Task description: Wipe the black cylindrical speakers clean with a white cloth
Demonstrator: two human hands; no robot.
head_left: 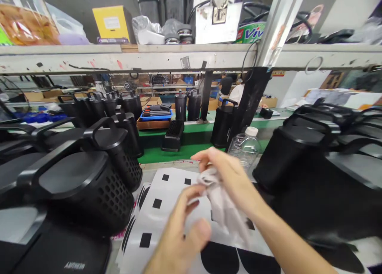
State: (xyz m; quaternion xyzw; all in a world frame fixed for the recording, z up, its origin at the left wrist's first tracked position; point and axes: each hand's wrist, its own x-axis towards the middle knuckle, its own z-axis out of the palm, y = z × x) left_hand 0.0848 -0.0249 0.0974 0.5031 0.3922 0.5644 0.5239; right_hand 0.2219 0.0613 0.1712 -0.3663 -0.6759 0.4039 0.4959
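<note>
In front of me my right hand (229, 176) has its fingers closed round a crumpled white cloth (222, 206), whose loose end hangs down below the palm. Lower and to the left is my left hand (185, 230), thumb and fingers apart, with its fingertips close to or touching the cloth's upper edge; blur hides which. Beneath both hands lie white sheets (170, 218) printed with black squares and large rounded black shapes.
Black speakers with handles (89, 182) crowd the left side, and more speakers (298, 154) stand on the right. A clear bottle (246, 150) with a white cap is just beyond my right hand. Behind runs a green conveyor (152, 148); a loaded shelf (155, 59) spans above.
</note>
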